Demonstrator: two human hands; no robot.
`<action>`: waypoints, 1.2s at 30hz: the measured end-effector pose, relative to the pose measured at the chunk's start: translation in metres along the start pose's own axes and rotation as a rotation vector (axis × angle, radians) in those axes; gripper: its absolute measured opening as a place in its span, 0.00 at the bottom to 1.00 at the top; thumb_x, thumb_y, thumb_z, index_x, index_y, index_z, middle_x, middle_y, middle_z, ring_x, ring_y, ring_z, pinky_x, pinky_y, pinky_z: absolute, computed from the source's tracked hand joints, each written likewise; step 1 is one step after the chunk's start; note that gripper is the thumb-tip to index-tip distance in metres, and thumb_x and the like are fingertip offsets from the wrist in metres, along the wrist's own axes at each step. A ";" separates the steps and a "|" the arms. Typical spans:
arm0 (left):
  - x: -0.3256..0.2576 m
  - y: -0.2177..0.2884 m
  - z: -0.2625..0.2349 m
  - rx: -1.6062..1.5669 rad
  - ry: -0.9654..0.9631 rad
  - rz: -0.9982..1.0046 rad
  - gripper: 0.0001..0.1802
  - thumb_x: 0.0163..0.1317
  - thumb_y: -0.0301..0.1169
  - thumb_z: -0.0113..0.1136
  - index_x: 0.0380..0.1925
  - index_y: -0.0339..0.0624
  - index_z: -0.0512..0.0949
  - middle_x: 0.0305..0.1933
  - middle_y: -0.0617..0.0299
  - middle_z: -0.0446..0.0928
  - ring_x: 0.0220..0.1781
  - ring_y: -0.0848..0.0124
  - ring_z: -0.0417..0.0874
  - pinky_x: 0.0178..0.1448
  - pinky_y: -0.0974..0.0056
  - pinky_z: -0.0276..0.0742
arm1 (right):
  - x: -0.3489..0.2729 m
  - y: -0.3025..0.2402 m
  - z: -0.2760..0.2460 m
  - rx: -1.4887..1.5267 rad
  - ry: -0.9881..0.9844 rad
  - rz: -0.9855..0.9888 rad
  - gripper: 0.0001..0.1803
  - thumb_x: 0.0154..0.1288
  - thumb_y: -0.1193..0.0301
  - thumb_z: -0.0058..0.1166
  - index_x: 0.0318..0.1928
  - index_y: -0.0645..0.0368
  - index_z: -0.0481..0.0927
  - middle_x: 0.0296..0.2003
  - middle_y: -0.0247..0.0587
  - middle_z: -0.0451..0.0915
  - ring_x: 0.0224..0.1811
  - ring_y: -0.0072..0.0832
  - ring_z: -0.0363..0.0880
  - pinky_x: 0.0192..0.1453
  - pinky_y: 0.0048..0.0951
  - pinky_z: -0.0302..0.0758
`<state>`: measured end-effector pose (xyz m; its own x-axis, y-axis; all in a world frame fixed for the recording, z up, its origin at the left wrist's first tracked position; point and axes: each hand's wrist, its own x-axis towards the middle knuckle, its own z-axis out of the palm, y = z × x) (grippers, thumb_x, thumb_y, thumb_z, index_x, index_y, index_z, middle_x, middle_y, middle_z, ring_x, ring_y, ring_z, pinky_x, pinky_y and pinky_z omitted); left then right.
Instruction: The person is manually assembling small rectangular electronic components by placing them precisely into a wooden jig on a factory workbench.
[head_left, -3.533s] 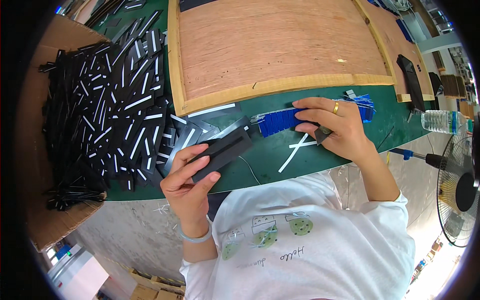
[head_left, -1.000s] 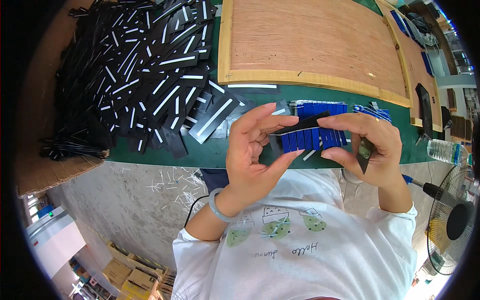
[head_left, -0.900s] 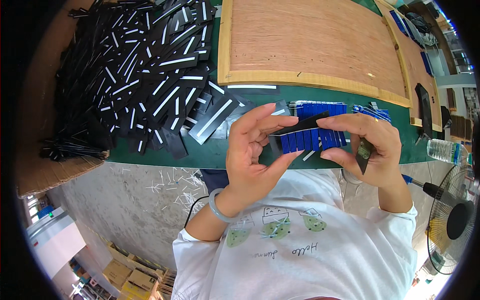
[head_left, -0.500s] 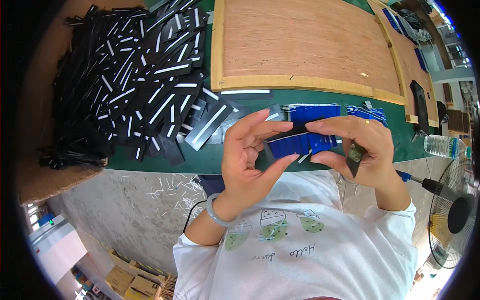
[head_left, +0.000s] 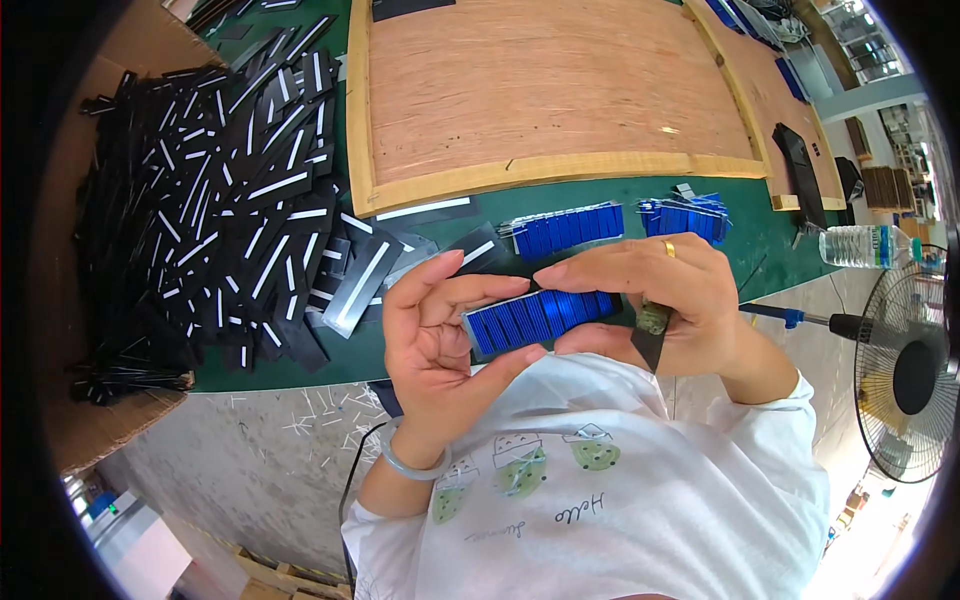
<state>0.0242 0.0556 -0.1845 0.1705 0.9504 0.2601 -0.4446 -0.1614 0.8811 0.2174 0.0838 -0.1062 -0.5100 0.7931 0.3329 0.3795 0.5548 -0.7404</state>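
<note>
Both hands hold one long strip (head_left: 535, 318) covered with a row of small blue plates, in front of my chest. My left hand (head_left: 440, 335) grips its left end between thumb and fingers. My right hand (head_left: 650, 300) pinches its right end and also has a small dark tool (head_left: 652, 330) tucked in the palm. On the green table top (head_left: 480, 215) behind lie another blue strip (head_left: 567, 229) and a loose stack of blue plates (head_left: 686, 217).
A big heap of black strips with white stripes (head_left: 210, 210) fills the left of the table. A plywood board (head_left: 540, 90) lies at the back. A water bottle (head_left: 865, 245) and a floor fan (head_left: 905, 365) are at the right.
My left hand put down the black strip it held and came over to the blue strip. Both hands have lifted that strip off the table toward my chest and shifted it slightly.
</note>
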 end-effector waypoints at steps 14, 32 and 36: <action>-0.001 -0.004 0.000 -0.001 -0.017 -0.009 0.44 0.43 0.12 0.68 0.60 0.37 0.55 0.51 0.45 0.74 0.54 0.66 0.77 0.51 0.72 0.72 | -0.004 0.002 0.001 -0.060 0.006 -0.007 0.23 0.43 0.69 0.71 0.42 0.61 0.81 0.37 0.42 0.83 0.34 0.33 0.83 0.34 0.25 0.78; -0.002 -0.005 -0.003 -0.021 0.017 -0.021 0.44 0.43 0.11 0.67 0.60 0.37 0.55 0.50 0.45 0.74 0.54 0.65 0.77 0.53 0.69 0.73 | -0.004 0.007 0.005 -0.105 -0.045 0.025 0.23 0.43 0.68 0.70 0.43 0.59 0.80 0.38 0.39 0.82 0.33 0.33 0.82 0.31 0.26 0.77; -0.002 -0.005 -0.003 -0.047 0.025 -0.033 0.43 0.44 0.11 0.67 0.60 0.37 0.55 0.51 0.44 0.74 0.55 0.65 0.77 0.53 0.69 0.74 | -0.004 0.011 0.008 -0.093 -0.027 -0.026 0.23 0.44 0.68 0.69 0.43 0.60 0.80 0.40 0.40 0.82 0.35 0.34 0.83 0.32 0.27 0.78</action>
<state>0.0235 0.0550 -0.1906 0.1641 0.9613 0.2213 -0.4803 -0.1180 0.8691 0.2175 0.0851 -0.1207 -0.5409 0.7718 0.3344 0.4349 0.5969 -0.6742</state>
